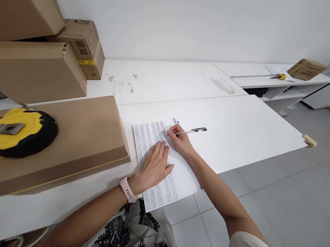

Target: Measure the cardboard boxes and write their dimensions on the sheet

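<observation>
Printed columns of small characters cover a white sheet of paper, which lies at the table's front edge with its near corner hanging past it. My left hand rests flat on the sheet, fingers stretched out, with a pink band on the wrist. Pinched in my right hand is a white pen with a black clip, leaning right, its tip close to the printed columns. The tip itself is partly hidden by my fingers. More white paper lies under my right wrist.
A flat cardboard box bears a yellow and black tape measure to the left. Cardboard boxes are stacked behind. Farther right stand a small carton and another tape measure. A wooden piece sits at the table's right corner.
</observation>
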Tool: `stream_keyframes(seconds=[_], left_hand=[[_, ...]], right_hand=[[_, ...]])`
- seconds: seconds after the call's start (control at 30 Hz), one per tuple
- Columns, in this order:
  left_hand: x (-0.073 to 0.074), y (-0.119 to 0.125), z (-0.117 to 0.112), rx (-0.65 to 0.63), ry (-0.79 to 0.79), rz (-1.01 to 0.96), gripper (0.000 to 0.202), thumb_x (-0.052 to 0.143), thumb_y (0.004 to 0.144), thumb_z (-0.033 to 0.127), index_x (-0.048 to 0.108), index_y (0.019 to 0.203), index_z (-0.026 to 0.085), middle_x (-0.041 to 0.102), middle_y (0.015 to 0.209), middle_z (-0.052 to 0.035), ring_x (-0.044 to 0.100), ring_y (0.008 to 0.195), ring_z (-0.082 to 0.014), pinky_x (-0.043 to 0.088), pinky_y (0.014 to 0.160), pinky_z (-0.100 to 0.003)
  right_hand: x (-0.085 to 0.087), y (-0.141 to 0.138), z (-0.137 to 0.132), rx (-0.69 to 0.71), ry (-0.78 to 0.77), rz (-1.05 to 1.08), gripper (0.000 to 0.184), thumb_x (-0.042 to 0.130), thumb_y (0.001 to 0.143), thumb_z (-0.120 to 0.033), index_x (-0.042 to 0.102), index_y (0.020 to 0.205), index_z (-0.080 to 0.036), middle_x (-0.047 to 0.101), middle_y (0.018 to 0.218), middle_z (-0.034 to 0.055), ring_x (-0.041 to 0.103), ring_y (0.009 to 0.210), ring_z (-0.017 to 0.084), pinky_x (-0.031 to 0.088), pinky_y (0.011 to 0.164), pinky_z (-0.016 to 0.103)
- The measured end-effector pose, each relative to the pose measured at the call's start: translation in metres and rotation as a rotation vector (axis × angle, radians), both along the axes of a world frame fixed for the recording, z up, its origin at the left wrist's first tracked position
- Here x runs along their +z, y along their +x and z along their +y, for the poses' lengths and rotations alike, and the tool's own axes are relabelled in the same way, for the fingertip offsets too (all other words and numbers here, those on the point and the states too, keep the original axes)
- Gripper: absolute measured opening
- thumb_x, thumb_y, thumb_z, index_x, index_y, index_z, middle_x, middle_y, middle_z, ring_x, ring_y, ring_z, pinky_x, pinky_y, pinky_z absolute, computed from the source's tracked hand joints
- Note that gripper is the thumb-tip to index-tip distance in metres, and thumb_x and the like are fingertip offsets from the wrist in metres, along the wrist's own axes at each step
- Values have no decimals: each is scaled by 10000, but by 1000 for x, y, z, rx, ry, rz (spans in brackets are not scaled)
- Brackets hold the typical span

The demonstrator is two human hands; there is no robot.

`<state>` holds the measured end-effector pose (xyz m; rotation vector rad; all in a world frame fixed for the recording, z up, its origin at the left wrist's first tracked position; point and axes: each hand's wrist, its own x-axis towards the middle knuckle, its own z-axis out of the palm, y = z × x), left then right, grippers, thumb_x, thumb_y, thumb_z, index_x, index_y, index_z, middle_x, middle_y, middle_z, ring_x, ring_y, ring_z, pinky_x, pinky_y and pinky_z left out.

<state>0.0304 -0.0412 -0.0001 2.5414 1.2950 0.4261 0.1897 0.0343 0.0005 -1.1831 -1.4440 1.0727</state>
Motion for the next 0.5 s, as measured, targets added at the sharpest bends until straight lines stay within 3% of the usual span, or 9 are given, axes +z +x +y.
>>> stream_keyframes(seconds=[0.1,0.2,0.33,0.5], left_hand=[[-1,-4,1,-8,27,-8,632,514,971,413,446,1419,-28,407,1535,-348,353,1464,-445,338,1156,-616],[1,-4,1,-5,54,-11,609,535,961,416,478,1388,-15,454,1501,-337,410,1418,-446,365,1132,-599],[4,-1,2,4,57,12,607,563,955,405,491,1382,-20,480,1482,-326,439,1390,-429,371,1130,-568],[7,0,1,18,64,60,643,606,944,403,491,1383,-53,501,1468,-315,446,1381,-417,383,1129,-537]], right_hand=[[2,-2,0,4,-22,-3,356,696,815,-537,518,870,-234,530,696,-47,471,625,134,392,629,302],[5,-4,2,-31,-68,-6,379,707,790,-530,461,768,-244,496,608,-58,445,566,133,360,579,300],[6,-4,4,-89,-13,-85,312,660,809,-391,422,674,-240,395,576,-71,356,552,114,288,552,291],[5,-2,2,-80,6,-179,241,612,808,-292,414,679,-239,397,593,-65,357,570,118,287,555,292]])
